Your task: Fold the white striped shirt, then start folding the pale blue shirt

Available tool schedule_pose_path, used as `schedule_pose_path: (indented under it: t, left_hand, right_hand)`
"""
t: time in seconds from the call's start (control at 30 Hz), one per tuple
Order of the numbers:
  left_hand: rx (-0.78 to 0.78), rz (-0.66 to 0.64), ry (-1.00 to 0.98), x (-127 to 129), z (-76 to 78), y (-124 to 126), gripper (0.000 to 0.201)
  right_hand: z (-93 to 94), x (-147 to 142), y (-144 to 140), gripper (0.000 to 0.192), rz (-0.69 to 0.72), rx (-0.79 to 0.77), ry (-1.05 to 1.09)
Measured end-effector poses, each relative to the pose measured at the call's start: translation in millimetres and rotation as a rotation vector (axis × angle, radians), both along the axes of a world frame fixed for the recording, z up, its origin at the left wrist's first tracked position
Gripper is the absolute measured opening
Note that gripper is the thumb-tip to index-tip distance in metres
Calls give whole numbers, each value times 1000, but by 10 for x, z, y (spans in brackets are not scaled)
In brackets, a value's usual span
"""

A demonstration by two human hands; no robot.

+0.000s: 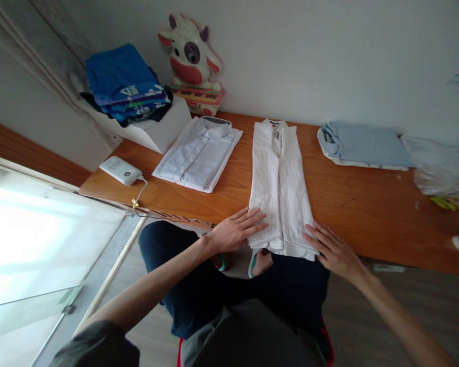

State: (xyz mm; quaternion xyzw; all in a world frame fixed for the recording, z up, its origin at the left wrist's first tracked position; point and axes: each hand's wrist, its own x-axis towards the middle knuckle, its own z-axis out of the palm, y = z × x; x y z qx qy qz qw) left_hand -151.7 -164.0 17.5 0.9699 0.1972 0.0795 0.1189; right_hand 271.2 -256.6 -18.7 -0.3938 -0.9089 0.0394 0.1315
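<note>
Left hand (235,230): I see it flat, fingers spread, pressing striped shirt (278,183) hem at 9 o'clock.
Right hand (331,248): flat, open, touching hem at 3 o'clock.

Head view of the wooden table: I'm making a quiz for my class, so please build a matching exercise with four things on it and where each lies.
Things:
1. striped shirt
2. white shirt
3. light blue shirt
4. power bank

Places:
A. near the table's left corner, cable attached
B. far right side, folded
C. under both hands at the near edge
D. beside the white box, left of the middle

Pairs: 1-C, 2-D, 3-B, 4-A
</note>
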Motion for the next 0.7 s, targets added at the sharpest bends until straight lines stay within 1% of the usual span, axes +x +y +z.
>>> schedule_pose_path:
  t: [0.07,0.13,0.27,0.4,0.5,0.57,0.6,0.63,0.7]
  left_hand:
    - [51,-27,25,120,-57,-34,83]
    - [74,-41,31,168,-101,-49,78]
    - [64,-11,6,111,-137,-27,70]
    - [-6,-16,-101,63,-186,1,64]
    - [-113,-22,-203,61,-216,-52,63]
    - [-215,-8,-274,60,-175,-141,60]
    - [-282,4,-303,59,-124,-200,58]
    - [-361,24,-323,56,-53,-270,55]
    - [-563,82,-351,45,138,-427,45]
  right_hand:
    - [-13,-60,45,89,45,-5,14]
    - [-16,-104,74,88,72,-28,23]
    - [-14,-121,86,84,35,-52,106]
    - [4,-119,68,84,20,-120,226]
    - [60,-160,20,80,12,-191,343]
    - [149,-203,-51,67,-36,-237,435]
    - [215,-228,-99,57,-68,-271,480]
    - [295,-252,-156,47,-96,-320,520]
    - [484,-293,-290,29,-126,-477,601]
